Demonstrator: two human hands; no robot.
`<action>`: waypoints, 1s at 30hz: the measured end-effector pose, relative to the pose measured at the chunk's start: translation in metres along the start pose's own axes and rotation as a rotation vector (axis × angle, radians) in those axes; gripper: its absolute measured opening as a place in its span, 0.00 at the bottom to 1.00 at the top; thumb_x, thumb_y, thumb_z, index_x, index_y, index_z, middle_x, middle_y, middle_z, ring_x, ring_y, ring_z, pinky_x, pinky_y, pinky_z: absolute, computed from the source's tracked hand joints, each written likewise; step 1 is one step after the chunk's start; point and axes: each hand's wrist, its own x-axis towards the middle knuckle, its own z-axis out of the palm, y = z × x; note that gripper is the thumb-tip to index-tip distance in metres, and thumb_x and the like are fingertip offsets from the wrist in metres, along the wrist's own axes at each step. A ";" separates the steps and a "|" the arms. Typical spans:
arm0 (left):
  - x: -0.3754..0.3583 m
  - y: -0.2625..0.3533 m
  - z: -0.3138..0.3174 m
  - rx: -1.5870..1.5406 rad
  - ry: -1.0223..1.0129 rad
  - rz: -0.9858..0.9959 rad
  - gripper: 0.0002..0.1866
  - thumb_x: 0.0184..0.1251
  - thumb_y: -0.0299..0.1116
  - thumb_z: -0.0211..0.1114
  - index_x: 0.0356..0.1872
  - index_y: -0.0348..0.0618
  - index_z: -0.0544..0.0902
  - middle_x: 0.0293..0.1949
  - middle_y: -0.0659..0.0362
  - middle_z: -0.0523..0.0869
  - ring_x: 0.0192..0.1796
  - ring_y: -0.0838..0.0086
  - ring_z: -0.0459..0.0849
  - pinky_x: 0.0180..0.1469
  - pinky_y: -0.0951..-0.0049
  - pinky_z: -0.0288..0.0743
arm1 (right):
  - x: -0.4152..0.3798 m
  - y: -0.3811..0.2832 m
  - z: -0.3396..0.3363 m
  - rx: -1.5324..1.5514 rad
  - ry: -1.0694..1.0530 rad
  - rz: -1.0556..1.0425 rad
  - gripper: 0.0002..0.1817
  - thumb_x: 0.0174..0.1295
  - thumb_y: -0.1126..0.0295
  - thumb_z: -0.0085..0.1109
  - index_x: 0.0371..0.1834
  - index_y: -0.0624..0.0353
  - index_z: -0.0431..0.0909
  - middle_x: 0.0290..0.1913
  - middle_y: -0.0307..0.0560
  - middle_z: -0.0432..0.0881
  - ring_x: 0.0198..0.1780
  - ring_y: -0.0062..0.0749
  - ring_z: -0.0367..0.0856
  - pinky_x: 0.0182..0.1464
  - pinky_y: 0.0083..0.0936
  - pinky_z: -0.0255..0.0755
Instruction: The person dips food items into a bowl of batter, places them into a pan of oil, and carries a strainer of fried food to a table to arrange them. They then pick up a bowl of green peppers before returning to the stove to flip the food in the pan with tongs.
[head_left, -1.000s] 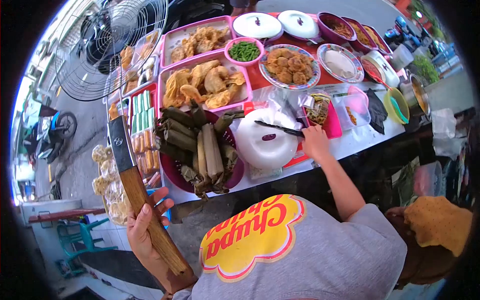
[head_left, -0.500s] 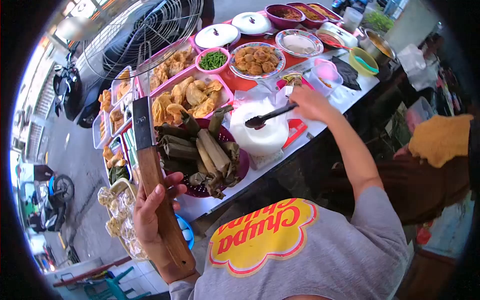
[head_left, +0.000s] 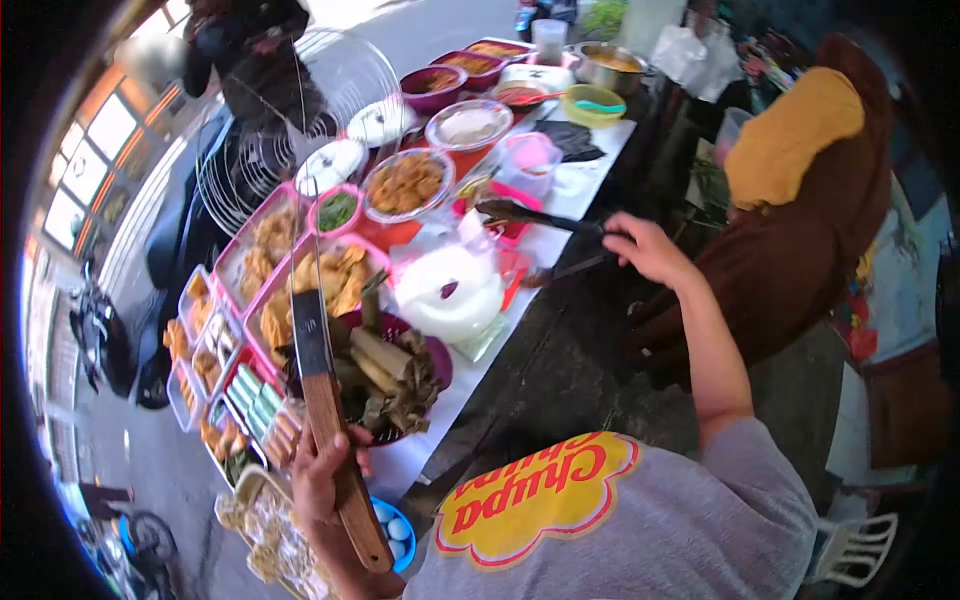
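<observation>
My left hand point(head_left: 325, 475) is wrapped round the wooden handle of a wire skimmer point(head_left: 350, 510), held upright. Its wide round wire basket is up over the far left of the food. In my right hand point(head_left: 648, 248) is a pair of black tongs point(head_left: 565, 222), arms spread, pointing left over the table's near edge with nothing between the tips. Left of the tongs is a white rounded container point(head_left: 450, 290) with a small dark spot on top. Behind the skimmer handle, leaf-wrapped rolls point(head_left: 395, 370) lie in a purple basket point(head_left: 437, 365).
Pink trays of fried food point(head_left: 350, 280), a plate of fried patties point(head_left: 405, 185) and white lids point(head_left: 330, 165) cover the table. Boxes of snacks point(head_left: 205, 350) line its left side. A person in a brown garment point(head_left: 790, 270) is at right; another person point(head_left: 265, 60) stands beyond the table.
My view has turned, shifting the table left. My right hand has drawn back from above the table toward its near edge with the tongs, which now show spread arms. The left hand keeps the skimmer.
</observation>
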 end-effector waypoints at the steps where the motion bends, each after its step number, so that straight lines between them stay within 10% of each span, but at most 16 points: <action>1: -0.004 -0.006 0.003 0.020 0.011 -0.033 0.29 0.53 0.31 0.60 0.56 0.37 0.59 0.29 0.51 0.77 0.24 0.72 0.77 0.24 0.77 0.72 | -0.022 0.017 -0.004 0.108 0.019 0.052 0.07 0.57 0.70 0.50 0.35 0.62 0.70 0.32 0.40 0.75 0.31 0.20 0.72 0.33 0.18 0.67; 8: -0.053 -0.069 0.030 0.199 -0.311 -0.422 0.25 0.54 0.22 0.57 0.54 0.37 0.61 0.29 0.51 0.78 0.26 0.70 0.78 0.29 0.72 0.73 | -0.228 0.143 -0.051 0.265 0.021 0.511 0.08 0.59 0.68 0.47 0.37 0.61 0.70 0.32 0.42 0.76 0.35 0.25 0.73 0.35 0.24 0.69; 14: -0.093 -0.182 0.110 0.520 -0.660 -0.788 0.24 0.56 0.30 0.59 0.54 0.39 0.63 0.35 0.56 0.78 0.30 0.79 0.76 0.33 0.80 0.70 | -0.461 0.334 -0.084 -0.379 -0.001 0.645 0.12 0.54 0.64 0.51 0.33 0.62 0.74 0.29 0.49 0.78 0.32 0.32 0.77 0.30 0.30 0.70; 16: -0.103 -0.201 0.167 0.743 -0.848 -0.854 0.25 0.58 0.33 0.58 0.55 0.39 0.63 0.42 0.57 0.76 0.38 0.79 0.75 0.39 0.79 0.69 | -0.543 0.387 -0.078 -0.150 0.147 1.160 0.12 0.52 0.65 0.50 0.30 0.65 0.75 0.27 0.55 0.78 0.29 0.43 0.78 0.31 0.36 0.69; 17: -0.107 -0.205 0.204 0.789 -0.910 -0.903 0.27 0.58 0.35 0.57 0.58 0.40 0.60 0.47 0.56 0.74 0.44 0.77 0.73 0.46 0.76 0.67 | -0.586 0.388 -0.083 -0.171 0.138 1.102 0.18 0.57 0.64 0.51 0.39 0.72 0.71 0.33 0.58 0.78 0.30 0.43 0.78 0.30 0.35 0.72; 18: -0.110 -0.209 0.237 0.837 -0.980 -0.945 0.30 0.58 0.36 0.57 0.61 0.40 0.58 0.53 0.55 0.71 0.50 0.75 0.71 0.52 0.73 0.64 | -0.629 0.434 -0.081 -0.283 -0.130 1.258 0.21 0.56 0.65 0.52 0.45 0.73 0.66 0.36 0.57 0.77 0.31 0.43 0.78 0.30 0.33 0.73; 20: -0.098 -0.285 0.253 0.847 -1.170 -0.822 0.29 0.59 0.38 0.56 0.60 0.40 0.59 0.52 0.56 0.71 0.50 0.75 0.71 0.52 0.73 0.64 | -0.697 0.419 -0.070 0.244 0.633 1.454 0.23 0.56 0.65 0.52 0.48 0.73 0.64 0.39 0.59 0.75 0.28 0.45 0.78 0.32 0.29 0.74; 30: -0.111 -0.372 0.556 0.758 -1.647 -0.780 0.19 0.58 0.40 0.58 0.46 0.42 0.69 0.34 0.63 0.75 0.36 0.82 0.71 0.38 0.83 0.66 | -0.784 0.438 -0.097 1.088 1.635 1.206 0.11 0.60 0.62 0.44 0.31 0.57 0.72 0.27 0.45 0.75 0.24 0.29 0.74 0.17 0.23 0.72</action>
